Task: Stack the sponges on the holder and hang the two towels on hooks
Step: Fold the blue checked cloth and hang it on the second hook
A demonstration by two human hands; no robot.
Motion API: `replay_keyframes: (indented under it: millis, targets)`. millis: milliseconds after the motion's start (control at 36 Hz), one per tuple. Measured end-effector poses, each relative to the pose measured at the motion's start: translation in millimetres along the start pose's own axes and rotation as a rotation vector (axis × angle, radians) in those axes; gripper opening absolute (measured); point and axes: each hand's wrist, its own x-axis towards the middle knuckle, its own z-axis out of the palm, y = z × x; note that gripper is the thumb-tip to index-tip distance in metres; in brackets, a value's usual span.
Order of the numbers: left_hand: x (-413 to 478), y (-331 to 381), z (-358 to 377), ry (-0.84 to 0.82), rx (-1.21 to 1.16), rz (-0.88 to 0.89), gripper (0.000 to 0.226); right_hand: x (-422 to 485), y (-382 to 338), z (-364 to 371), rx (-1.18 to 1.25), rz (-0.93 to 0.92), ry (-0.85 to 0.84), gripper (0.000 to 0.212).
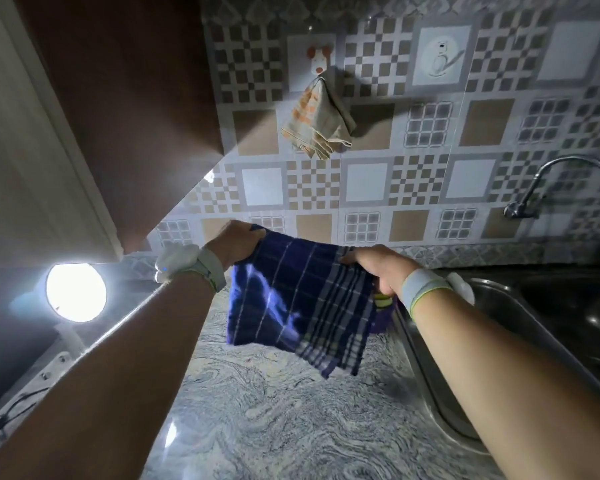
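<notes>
Blue checked cloth is seen stretched between two hands above the marbled tabletop (257,410) in the single head view. The blue towel (302,299) is held by its upper edge, which runs roughly side to side, while the rest hangs down freely. The left hand (236,242) is clamped on the towel's upper left corner; the right hand (378,268) is closed on the upper right corner, beside the steel sink (499,323). Both wrists are banded in white.

On the tiled wall, well above the hands and a little left of the towel's middle, a beige towel (317,123) is already hung from an orange-eared animal hook (317,60). A second, white hook (442,57) is fixed further right at about the same height and carries nothing. That free hook lies up and to the right of the cloth, nearer the right hand, so the coming lift is judged to belong chiefly to that side. A tap (548,181) curves over the sink. Something purple is partly hidden behind the blue cloth; sponges and holder cannot be made out.
</notes>
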Motion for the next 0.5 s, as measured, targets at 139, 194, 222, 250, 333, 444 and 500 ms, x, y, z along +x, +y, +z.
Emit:
replay_keyframes:
  millis: [139,194,222,250,333,444,500]
  targets:
    - [9.7,-18.4,13.4,-0.008,-0.002,-0.079,0.027,2.8,-11.4,-6.9,-0.053,-0.11,0.251,0.064]
    - [17.3,-24.1,17.8,-0.01,-0.06,-0.12,0.027,3.4,-14.9,-9.5,-0.013,-0.185,0.312,0.087]
    - [19.2,-25.4,18.8,-0.016,-0.085,-0.134,0.025,1.9,-15.8,-9.8,0.006,-0.251,0.327,0.091]
    - [19.4,-24.8,19.2,-0.021,-0.106,-0.145,0.023,-0.7,-17.2,-10.8,0.013,-0.308,0.312,0.09]
    - [19.3,-24.3,16.1,-0.017,-0.16,-0.148,0.013,-5.2,-15.2,-14.2,-0.026,-0.402,0.142,0.093]
    - [22.4,-28.9,12.3,-0.012,-0.187,-0.154,0.015,-12.4,-13.9,-20.0,-0.462,-0.434,0.051,0.075]
    - [23.4,-29.9,12.0,-0.013,-0.183,-0.148,0.018,-13.2,-13.3,-20.6,-0.595,-0.435,0.109,0.054]
